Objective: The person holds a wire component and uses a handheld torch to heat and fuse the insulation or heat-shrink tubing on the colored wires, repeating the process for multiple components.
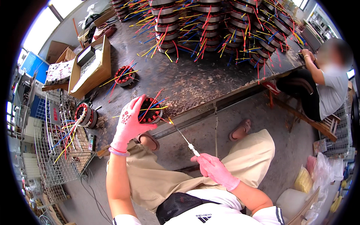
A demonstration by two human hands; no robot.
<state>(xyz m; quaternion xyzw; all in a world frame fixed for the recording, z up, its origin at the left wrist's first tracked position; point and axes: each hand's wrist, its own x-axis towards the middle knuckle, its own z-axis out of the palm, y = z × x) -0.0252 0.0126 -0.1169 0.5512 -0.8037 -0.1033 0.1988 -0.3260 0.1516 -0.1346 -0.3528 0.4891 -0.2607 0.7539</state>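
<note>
Two gloved hands at bench [210,80] edge: left hand [129,122] clamped round stator [150,111] on the near rim, right hand [214,168] pinched on thin tool [183,138] reaching its wires, open floor [285,127] below, stacked stators [225,26] well apart behind.

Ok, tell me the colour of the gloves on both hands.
Pink, on the left hand and right hand; head view.

a motor workshop: stacked wired stators [210,22] on a worn workbench [195,80].
</note>
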